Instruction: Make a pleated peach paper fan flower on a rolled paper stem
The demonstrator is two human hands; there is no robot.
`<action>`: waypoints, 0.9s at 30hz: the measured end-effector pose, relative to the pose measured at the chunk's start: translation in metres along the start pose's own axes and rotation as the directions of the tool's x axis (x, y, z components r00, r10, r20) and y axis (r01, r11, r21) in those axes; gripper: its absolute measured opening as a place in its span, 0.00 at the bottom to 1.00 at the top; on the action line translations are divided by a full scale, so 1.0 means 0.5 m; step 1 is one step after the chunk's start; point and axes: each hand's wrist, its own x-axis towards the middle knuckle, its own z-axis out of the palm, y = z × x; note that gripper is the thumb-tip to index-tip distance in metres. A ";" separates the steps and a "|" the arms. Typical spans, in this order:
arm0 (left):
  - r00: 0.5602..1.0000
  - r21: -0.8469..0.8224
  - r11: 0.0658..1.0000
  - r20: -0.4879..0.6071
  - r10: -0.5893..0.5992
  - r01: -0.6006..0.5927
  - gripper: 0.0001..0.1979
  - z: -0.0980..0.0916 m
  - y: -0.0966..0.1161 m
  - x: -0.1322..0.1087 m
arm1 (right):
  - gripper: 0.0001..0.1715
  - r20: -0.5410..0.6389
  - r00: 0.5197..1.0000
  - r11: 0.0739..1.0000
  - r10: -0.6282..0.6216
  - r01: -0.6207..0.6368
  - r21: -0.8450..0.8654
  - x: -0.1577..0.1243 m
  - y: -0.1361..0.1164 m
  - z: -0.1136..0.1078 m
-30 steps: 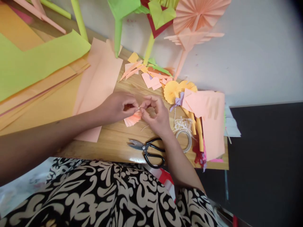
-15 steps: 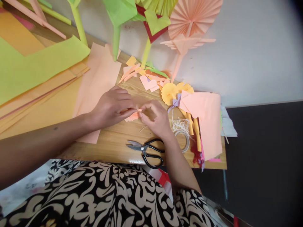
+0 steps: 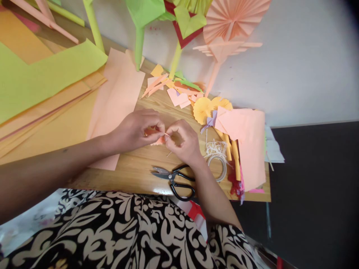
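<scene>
My left hand (image 3: pixel 137 129) and my right hand (image 3: pixel 182 140) meet over the wooden table (image 3: pixel 134 172). Both pinch a small pleated peach paper piece (image 3: pixel 158 140) between their fingertips. A thin pale thread seems to run between the two pinches; I cannot make it out clearly. Most of the pleated piece is hidden under my fingers. Black-handled scissors (image 3: pixel 175 178) lie closed on the table just in front of my right wrist.
A large peach sheet (image 3: pixel 116 99) and stacked orange and green sheets (image 3: pixel 42 82) lie at the left. Paper scraps (image 3: pixel 174 87), yellow paper fans (image 3: pixel 206 107), a tape ring (image 3: pixel 218 166), white thread and a peach sheet (image 3: pixel 249 142) crowd the right. Paper flowers (image 3: pixel 230 22) lean on the wall.
Both hands have stayed together on the pleated piece. Less of it shows below my fingers than a second ago. The fingers have shifted slightly around it.
</scene>
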 end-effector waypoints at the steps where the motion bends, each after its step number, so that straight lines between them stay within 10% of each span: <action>1: 0.998 -0.054 0.997 0.009 -0.058 0.058 0.08 -0.001 0.005 0.001 | 0.06 -0.002 1.000 1.000 -0.005 0.005 -0.003 0.001 -0.001 0.000; 11: 0.920 -0.415 0.821 0.180 -0.350 0.393 0.11 -0.005 0.015 0.006 | 0.06 0.015 0.997 0.993 0.076 -0.077 0.085 0.002 -0.006 -0.002; 21: 1.000 0.075 0.997 0.006 -0.008 0.008 0.08 0.002 0.003 -0.005 | 0.05 0.004 1.000 0.998 0.028 -0.028 0.054 -0.002 -0.005 -0.004; 27: 0.993 0.151 0.983 -0.050 0.111 -0.103 0.11 0.001 0.005 -0.006 | 0.06 -0.123 0.970 0.975 -0.210 0.199 -0.101 -0.002 0.007 -0.002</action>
